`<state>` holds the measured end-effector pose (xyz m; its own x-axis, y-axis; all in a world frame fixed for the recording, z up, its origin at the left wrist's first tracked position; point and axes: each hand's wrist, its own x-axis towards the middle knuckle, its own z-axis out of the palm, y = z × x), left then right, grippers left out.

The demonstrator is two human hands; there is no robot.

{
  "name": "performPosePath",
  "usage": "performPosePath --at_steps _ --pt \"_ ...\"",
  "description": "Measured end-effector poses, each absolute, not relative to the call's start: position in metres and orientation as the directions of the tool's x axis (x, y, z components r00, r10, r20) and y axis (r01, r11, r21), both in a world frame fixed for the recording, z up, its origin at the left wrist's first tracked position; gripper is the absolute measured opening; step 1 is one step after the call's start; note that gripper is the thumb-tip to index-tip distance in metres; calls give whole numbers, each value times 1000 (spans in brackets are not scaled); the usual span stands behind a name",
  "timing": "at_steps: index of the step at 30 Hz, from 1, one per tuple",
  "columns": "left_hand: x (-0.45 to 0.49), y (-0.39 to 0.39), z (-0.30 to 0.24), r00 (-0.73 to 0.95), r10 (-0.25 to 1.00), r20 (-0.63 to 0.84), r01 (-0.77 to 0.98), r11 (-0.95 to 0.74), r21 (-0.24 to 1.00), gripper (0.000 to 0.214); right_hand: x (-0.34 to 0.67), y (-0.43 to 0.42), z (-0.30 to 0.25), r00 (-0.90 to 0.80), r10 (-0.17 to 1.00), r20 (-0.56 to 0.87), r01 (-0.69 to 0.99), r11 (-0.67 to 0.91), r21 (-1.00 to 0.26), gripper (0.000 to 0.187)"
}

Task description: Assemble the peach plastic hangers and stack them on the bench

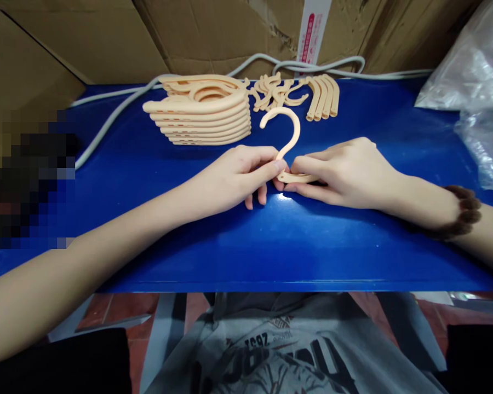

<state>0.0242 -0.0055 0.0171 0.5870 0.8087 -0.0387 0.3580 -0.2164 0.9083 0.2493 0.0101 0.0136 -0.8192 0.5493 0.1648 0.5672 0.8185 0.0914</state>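
My left hand and my right hand meet at the middle of the blue table. Both pinch a peach plastic piece that lies flat under my right fingers. A peach hook rises from that piece and curls back toward the far side. My left thumb and forefinger press at the joint where the hook meets the flat piece. Most of the flat piece is hidden under my right hand.
A stack of peach hanger bodies lies at the back, with loose hooks and curved arms beside it. A grey cable runs along the back. Cardboard boxes stand behind. Plastic bags sit at the right.
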Motion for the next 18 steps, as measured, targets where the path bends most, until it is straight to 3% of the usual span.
performPosePath --at_steps 18 --pt "24 -6 15 582 813 -29 360 -225 906 23 248 10 14 -811 565 156 581 808 97 50"
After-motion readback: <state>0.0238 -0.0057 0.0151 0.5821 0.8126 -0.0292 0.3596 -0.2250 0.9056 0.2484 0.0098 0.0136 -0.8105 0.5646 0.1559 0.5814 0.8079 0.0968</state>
